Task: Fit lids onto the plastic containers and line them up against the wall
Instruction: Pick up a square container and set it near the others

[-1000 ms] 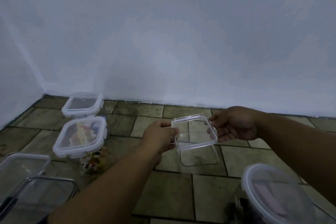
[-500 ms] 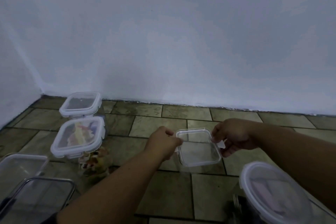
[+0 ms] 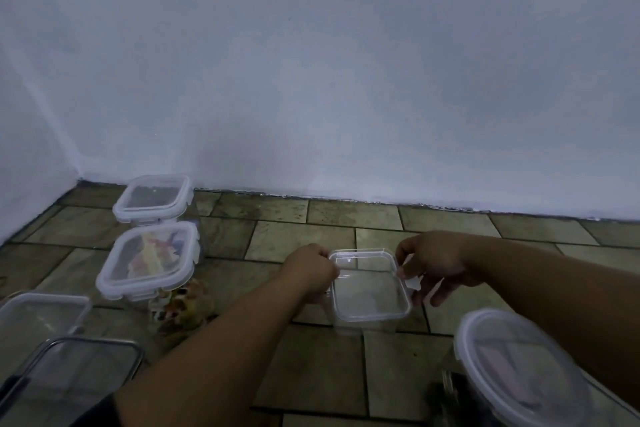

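1. Two lidded boxes (image 3: 152, 199) stand at the left, the far one near the wall (image 3: 346, 80); neither is lined up along it.
2. Open tubs (image 3: 41, 312) at bottom left and a round tub (image 3: 519, 364) remain.
3. The left hand (image 3: 310, 267) and right hand (image 3: 431, 262) pinch a clear lid (image 3: 369, 284) by opposite edges, fingers curled, seating it on a container on the floor (image 3: 311, 367).

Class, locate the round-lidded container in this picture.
In the head view, the round-lidded container sits at the bottom right on the tiled floor, just under the right forearm.

A pale wall (image 3: 311, 80) meets a worn, possibly stone tiled floor (image 3: 311, 367).
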